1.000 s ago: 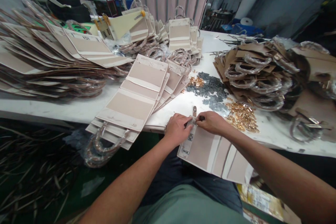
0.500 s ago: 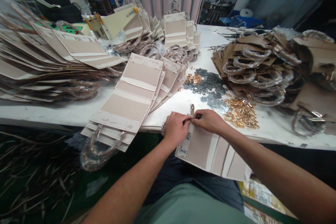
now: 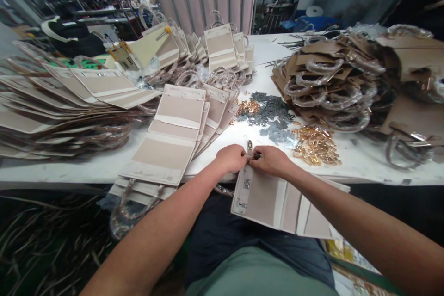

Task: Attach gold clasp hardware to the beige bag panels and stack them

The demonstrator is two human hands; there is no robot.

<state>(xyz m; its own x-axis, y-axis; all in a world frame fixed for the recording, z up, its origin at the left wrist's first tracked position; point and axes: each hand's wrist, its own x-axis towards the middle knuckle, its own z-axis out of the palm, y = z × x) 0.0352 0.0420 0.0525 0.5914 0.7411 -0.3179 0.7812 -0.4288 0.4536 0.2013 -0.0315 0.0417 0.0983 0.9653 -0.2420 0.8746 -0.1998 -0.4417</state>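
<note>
A beige panel (image 3: 262, 196) with white strips lies across my lap and against the table edge. My left hand (image 3: 231, 158) is closed at its upper left edge, fingertips pinched on something too small to make out. Close beside it, my right hand (image 3: 270, 160) is pinched too, with a small dark piece partly showing between the fingers. A metal clasp (image 3: 249, 146) sticks up just beyond the fingertips. Lower on the panel's left side sit a small metal fitting (image 3: 247, 183) and another fitting (image 3: 242, 205).
Gold metal pieces (image 3: 317, 144) and grey flat pieces (image 3: 272, 111) lie on the white table (image 3: 360, 159). Stacked beige panels (image 3: 169, 148) overhang the edge at left. Brown bag parts with wrapped handles (image 3: 322, 74) are heaped at right.
My view has shifted slightly, so the table items sit a little further left. My left hand has turned, uncovering more of the panel's left edge. Both hands remain pinched together at the edge.
</note>
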